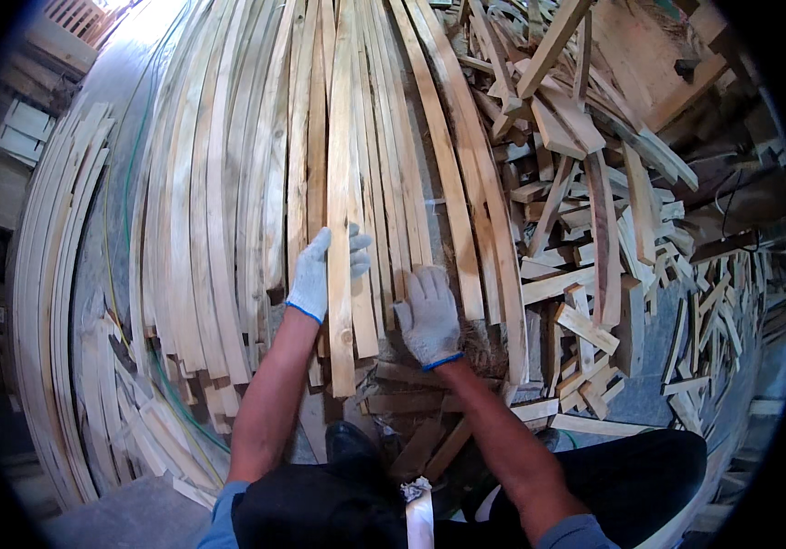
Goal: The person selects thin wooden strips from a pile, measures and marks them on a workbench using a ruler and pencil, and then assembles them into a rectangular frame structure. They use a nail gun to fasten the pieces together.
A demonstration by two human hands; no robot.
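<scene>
My left hand (309, 276), in a white knit glove with a blue cuff, is wrapped round a long pale wooden strip (341, 201). The thumb is on one side of the strip and the fingers show on its other side. This strip runs away from me and lies above the others, its near end, marked by a knot, reaching toward my legs. To the right, my right hand (430, 320), gloved alike, rests palm down with fingers stretched over the ends of neighbouring strips (397, 197). Nothing shows in its grip.
Many long strips (200, 201) lie side by side on the left. A jumbled heap of offcuts (585, 274) fills the right. Another stack of strips (59, 274) stands at far left, beside a green cable (173, 403). Short wood pieces (411, 403) lie near my feet.
</scene>
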